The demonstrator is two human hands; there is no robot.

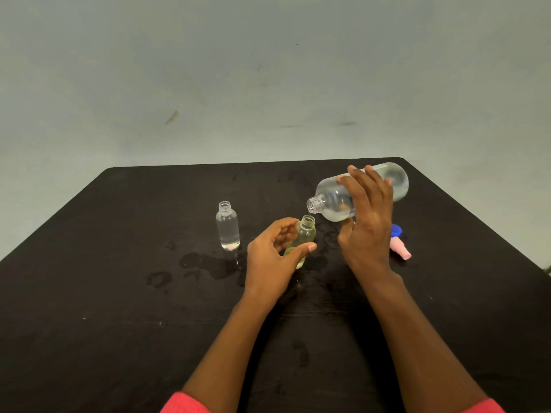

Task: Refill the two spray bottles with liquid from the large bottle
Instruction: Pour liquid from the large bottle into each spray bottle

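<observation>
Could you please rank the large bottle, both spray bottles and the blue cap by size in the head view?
1. large bottle
2. clear spray bottle and yellowish spray bottle: alike, unranked; the left hand hides part
3. blue cap

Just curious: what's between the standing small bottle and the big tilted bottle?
The other small bottle, held in the left hand; head view shows it.

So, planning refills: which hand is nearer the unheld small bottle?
Left. Left hand sits just right of the clear spray bottle; right hand, gripping the large bottle, farther right.
</observation>
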